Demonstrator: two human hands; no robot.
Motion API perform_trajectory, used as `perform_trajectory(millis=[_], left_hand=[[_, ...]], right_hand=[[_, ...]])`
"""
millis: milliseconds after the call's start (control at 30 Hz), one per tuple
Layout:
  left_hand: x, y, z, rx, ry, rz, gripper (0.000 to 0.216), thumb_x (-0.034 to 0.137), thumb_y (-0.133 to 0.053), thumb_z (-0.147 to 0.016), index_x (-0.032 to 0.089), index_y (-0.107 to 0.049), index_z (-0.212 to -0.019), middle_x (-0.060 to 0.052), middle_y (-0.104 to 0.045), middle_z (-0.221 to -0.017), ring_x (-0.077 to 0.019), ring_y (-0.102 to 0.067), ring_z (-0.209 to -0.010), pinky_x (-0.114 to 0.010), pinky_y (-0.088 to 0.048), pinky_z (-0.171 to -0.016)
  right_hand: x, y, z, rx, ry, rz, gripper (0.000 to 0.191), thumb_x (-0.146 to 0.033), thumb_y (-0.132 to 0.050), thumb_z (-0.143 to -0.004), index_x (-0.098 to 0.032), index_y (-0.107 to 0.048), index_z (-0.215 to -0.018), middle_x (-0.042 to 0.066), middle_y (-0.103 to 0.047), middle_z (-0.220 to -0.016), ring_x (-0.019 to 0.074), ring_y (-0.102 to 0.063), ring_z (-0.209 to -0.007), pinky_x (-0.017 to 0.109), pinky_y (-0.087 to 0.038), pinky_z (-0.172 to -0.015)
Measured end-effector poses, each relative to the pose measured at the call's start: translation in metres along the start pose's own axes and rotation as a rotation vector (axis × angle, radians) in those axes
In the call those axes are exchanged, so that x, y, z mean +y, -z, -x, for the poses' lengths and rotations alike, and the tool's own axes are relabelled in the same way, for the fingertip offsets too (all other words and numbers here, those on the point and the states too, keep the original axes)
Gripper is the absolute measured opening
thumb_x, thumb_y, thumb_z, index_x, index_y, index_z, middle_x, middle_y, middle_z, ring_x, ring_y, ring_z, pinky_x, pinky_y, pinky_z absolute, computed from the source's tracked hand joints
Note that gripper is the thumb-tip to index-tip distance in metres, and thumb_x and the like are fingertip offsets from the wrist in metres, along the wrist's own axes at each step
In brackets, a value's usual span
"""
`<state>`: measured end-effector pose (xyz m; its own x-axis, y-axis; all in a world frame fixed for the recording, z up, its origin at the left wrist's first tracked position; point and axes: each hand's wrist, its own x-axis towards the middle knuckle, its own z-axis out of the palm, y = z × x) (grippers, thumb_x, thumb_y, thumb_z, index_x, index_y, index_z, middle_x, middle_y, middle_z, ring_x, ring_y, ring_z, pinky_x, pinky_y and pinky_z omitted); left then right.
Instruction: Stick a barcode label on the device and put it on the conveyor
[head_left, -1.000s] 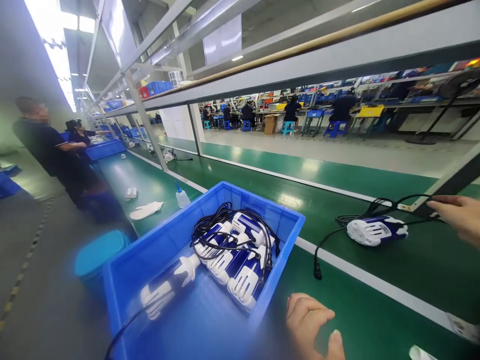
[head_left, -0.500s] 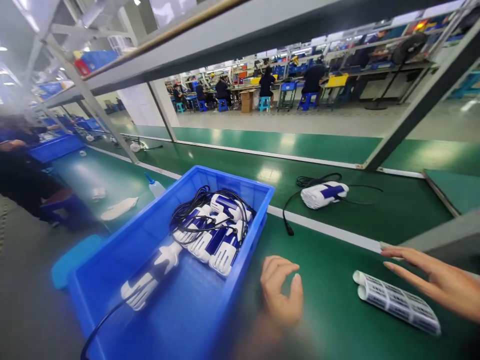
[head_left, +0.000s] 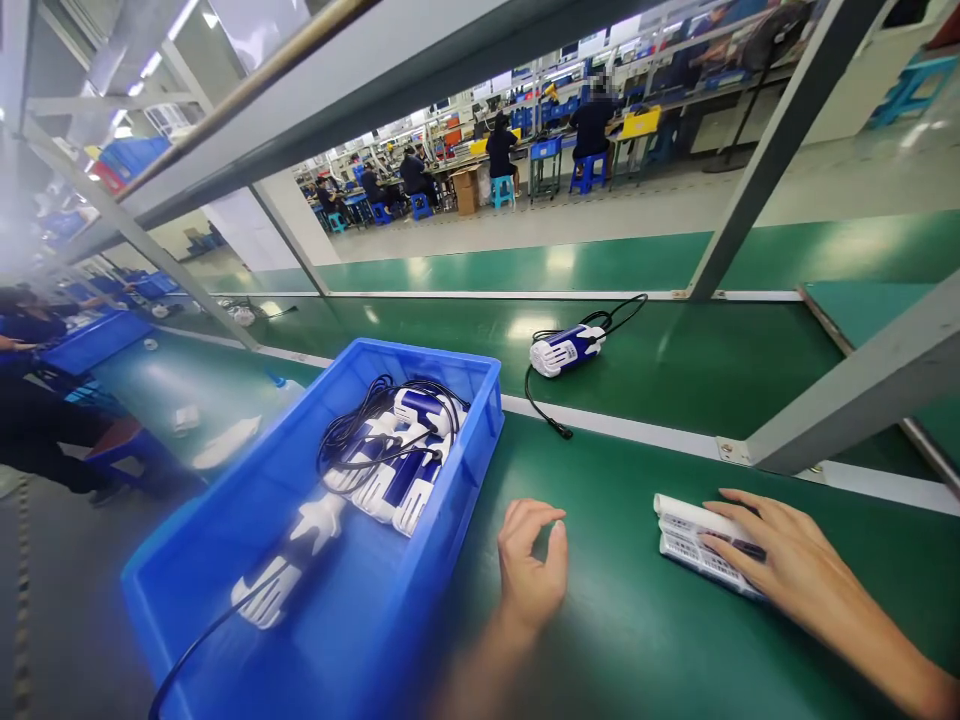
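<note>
Right hand (head_left: 780, 560) is lying flat over a white slotted plastic part (head_left: 694, 535) on the green desk (head_left: 645, 620), fingers spread, pressing rather than lifting; the pickup is judged only begun. Left hand (head_left: 529, 570) is resting loosely curled and holding nothing, at 9 o'clock from the part. One corded blue-and-white unit (head_left: 566, 350) is sitting apart at 12 o'clock. The blue bin (head_left: 450, 470), at 9 o'clock, is holding several more. A grey frame post (head_left: 840, 400) is crowding the right hand at 1 o'clock.
</note>
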<state>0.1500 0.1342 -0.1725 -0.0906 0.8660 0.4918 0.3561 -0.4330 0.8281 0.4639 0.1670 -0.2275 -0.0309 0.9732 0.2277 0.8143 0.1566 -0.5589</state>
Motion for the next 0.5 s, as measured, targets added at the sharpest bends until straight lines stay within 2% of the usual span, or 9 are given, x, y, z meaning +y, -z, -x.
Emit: perform_trajectory(millis=[100, 233, 300, 400, 433, 500], left_hand=[[-0.001, -0.003, 0.001, -0.018, 0.017, -0.019, 0.019, 0.018, -0.05, -0.089, 0.015, -0.069, -0.088, -0.006, -0.067, -0.082, -0.0167, -0.061, -0.082, -0.03, -0.05, -0.072], [-0.004, -0.009, 0.005, -0.097, 0.055, -0.008, 0.018, 0.018, -0.053, -0.086, 0.015, -0.069, -0.094, -0.007, -0.067, -0.089, -0.0185, -0.061, -0.087, -0.033, -0.051, -0.077], [-0.004, -0.013, 0.007, -0.187, 0.125, 0.023, 0.025, 0.02, -0.06, -0.083, 0.015, -0.067, -0.106, -0.009, -0.067, -0.101, -0.0211, -0.061, -0.097, -0.038, -0.052, -0.087], [-0.003, -0.019, 0.011, -0.34, 0.246, 0.083, 0.052, 0.025, -0.073, -0.074, 0.016, -0.06, -0.124, -0.011, -0.062, -0.121, -0.0242, -0.057, -0.113, -0.042, -0.047, -0.102], [-0.003, -0.021, 0.013, -0.398, 0.278, 0.103, 0.053, 0.026, -0.076, -0.073, 0.017, -0.061, -0.123, -0.011, -0.063, -0.12, -0.0237, -0.058, -0.112, -0.041, -0.047, -0.102], [-0.002, -0.024, 0.016, -0.514, 0.33, 0.139, 0.035, 0.027, -0.075, -0.076, 0.017, -0.069, -0.109, -0.007, -0.069, -0.104, -0.02, -0.063, -0.098, -0.033, -0.051, -0.09]], right_hand=[[-0.003, -0.004, 0.003, -0.011, 0.031, -0.017, 0.05, -0.071, -0.052, -0.08, -0.03, -0.071, -0.103, 0.009, -0.061, -0.12, 0.0423, -0.051, -0.113, 0.063, -0.042, -0.092], [-0.018, -0.008, 0.014, -0.089, 0.058, -0.114, 0.041, -0.067, -0.055, -0.085, -0.034, -0.07, -0.104, 0.005, -0.066, -0.107, 0.0348, -0.059, -0.102, 0.053, -0.051, -0.083], [-0.034, -0.011, 0.022, -0.157, 0.08, -0.186, 0.039, -0.065, -0.057, -0.088, -0.035, -0.07, -0.108, 0.004, -0.066, -0.107, 0.0306, -0.061, -0.097, 0.045, -0.054, -0.077], [-0.06, -0.018, 0.032, -0.293, 0.154, -0.324, 0.037, -0.061, -0.056, -0.091, -0.031, -0.071, -0.106, 0.004, -0.066, -0.102, 0.0253, -0.062, -0.09, 0.037, -0.054, -0.076], [-0.068, -0.021, 0.035, -0.336, 0.176, -0.371, 0.036, -0.06, -0.055, -0.092, -0.03, -0.072, -0.104, 0.005, -0.066, -0.1, 0.024, -0.062, -0.089, 0.035, -0.054, -0.076], [-0.079, -0.024, 0.038, -0.39, 0.187, -0.454, 0.035, -0.057, -0.054, -0.094, -0.029, -0.073, -0.103, 0.005, -0.066, -0.098, 0.0233, -0.061, -0.09, 0.034, -0.054, -0.078]])
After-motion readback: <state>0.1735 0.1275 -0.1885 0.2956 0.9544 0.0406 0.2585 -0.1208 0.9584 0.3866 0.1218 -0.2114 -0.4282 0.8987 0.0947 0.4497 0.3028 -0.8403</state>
